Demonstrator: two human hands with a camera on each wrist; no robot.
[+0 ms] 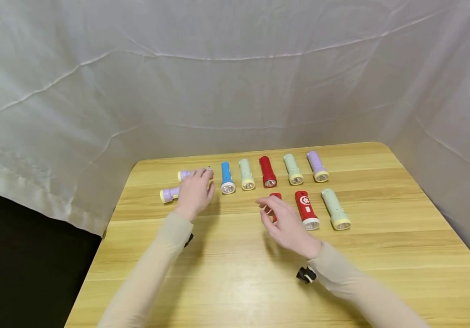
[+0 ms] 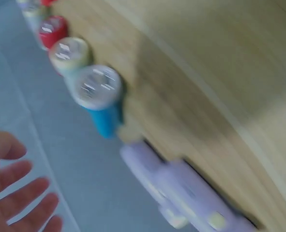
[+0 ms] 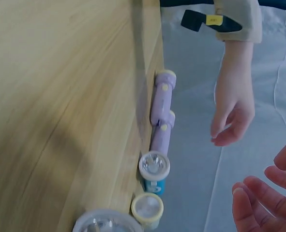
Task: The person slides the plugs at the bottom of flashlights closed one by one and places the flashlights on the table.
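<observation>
My left hand (image 1: 195, 190) hovers over the left side of the table, nearest to two purple flashlights. The upper purple flashlight (image 1: 183, 175) and the lower purple flashlight (image 1: 170, 195) lie sideways, each partly hidden by that hand. In the left wrist view, its fingers (image 2: 24, 195) are spread and hold nothing. My right hand (image 1: 286, 225) is in the air, partly covering a red flashlight (image 1: 276, 195). Loosely bent fingers (image 3: 273, 198) show in the right wrist view, with nothing between them. Just right of the left hand lies a blue flashlight (image 1: 226, 173).
The back row continues with a green flashlight (image 1: 245, 171), a red one, another green one and a purple flashlight (image 1: 316, 163). Nearer lie a red flashlight with a white emblem (image 1: 303, 205) and a green flashlight (image 1: 333, 205). Grey cloth (image 1: 239, 91) hangs behind the wooden table (image 1: 235, 282).
</observation>
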